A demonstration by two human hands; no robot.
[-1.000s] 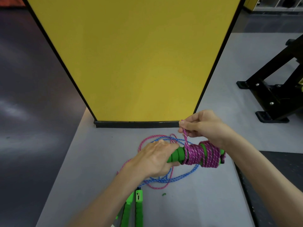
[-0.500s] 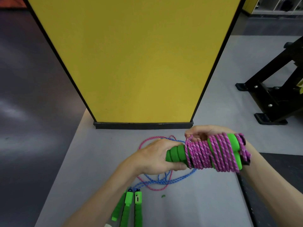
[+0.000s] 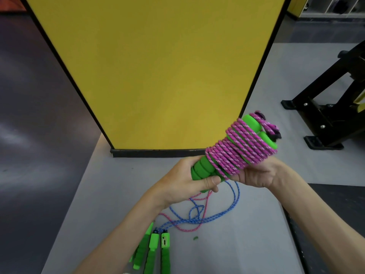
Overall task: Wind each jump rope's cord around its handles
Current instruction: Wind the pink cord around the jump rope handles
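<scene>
A magenta jump rope [image 3: 240,149] is wound in many turns around its pair of green handles [image 3: 203,169], held up above the grey table [image 3: 110,196] and tilted up to the right. My left hand [image 3: 183,184] grips the bare lower ends of the handles. My right hand [image 3: 256,173] holds the bundle from below and behind the coils; its fingertips are hidden. On the table below lie a loose blue cord [image 3: 213,218] and a loose pink cord [image 3: 189,226], tangled together. Their green handles [image 3: 156,250] lie side by side at the near edge.
A tall yellow panel [image 3: 158,66] with a black base strip stands at the table's far end. A black metal frame [image 3: 325,115] sits on the floor to the right. A small green scrap [image 3: 195,238] lies on the table. Dark floor lies to the left.
Both hands have lifted the wound magenta bundle off the table and tipped its right end upward. My right hand went from pinching the cord's end above the bundle to holding the coils from underneath.
</scene>
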